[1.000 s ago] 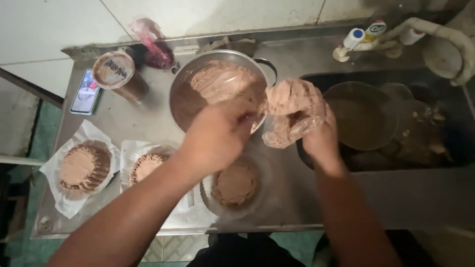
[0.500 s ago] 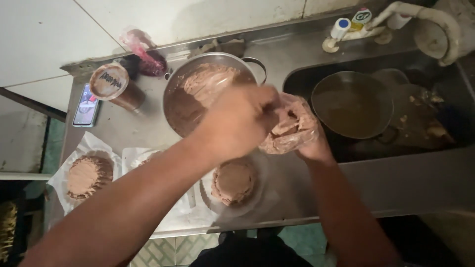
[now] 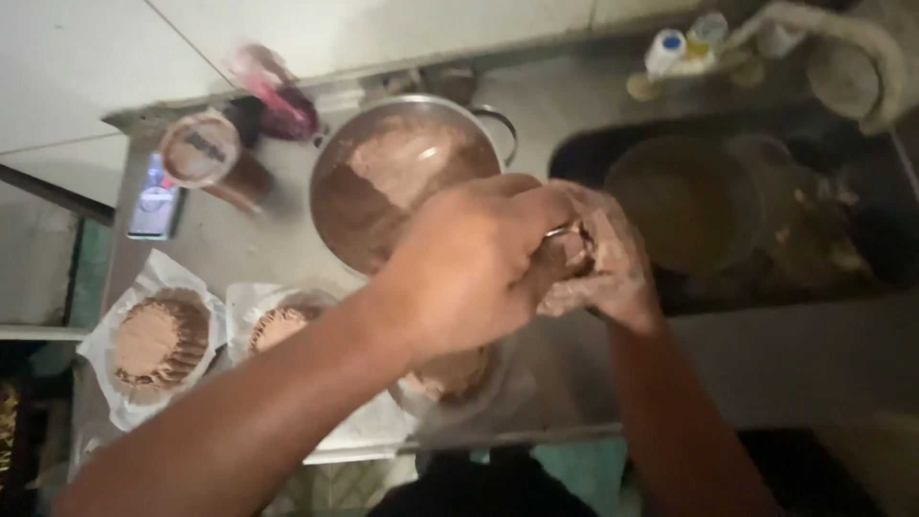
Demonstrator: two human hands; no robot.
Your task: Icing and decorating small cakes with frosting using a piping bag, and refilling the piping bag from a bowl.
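- Two bare hands meet just above a steel surface (image 3: 287, 254), seen from overhead. The left hand (image 3: 474, 263) lies across the front, its fingers curled over the right hand (image 3: 613, 273).
- Between them sits a clear plastic bag of brown mixture (image 3: 574, 254), mostly hidden. The right hand cups it from beneath and its grip is wrapped around it. The left grip is pressed together at the bag's top — whether it pinches the plastic or a small shiny ring-like piece there, I cannot tell.
- The bag hangs between a metal bowl (image 3: 402, 177) of the same brown mixture, behind the hands, and a small filled cup (image 3: 445, 375) on the near edge of the surface, partly under the left forearm.
- Two more filled portions rest on white wrappers at the left: a far one (image 3: 158, 340) and one nearer the forearm (image 3: 278, 325).
- A round lidded tub (image 3: 198, 148) and a phone (image 3: 153, 196) sit at the back left. A dark sink (image 3: 747, 211) holding a pan lies to the right.
- Risk, as a judgement: squeezing hard with the top loosely held could push mixture out over the fingers, and the left forearm, low over the cup, could knock it off the surface edge.
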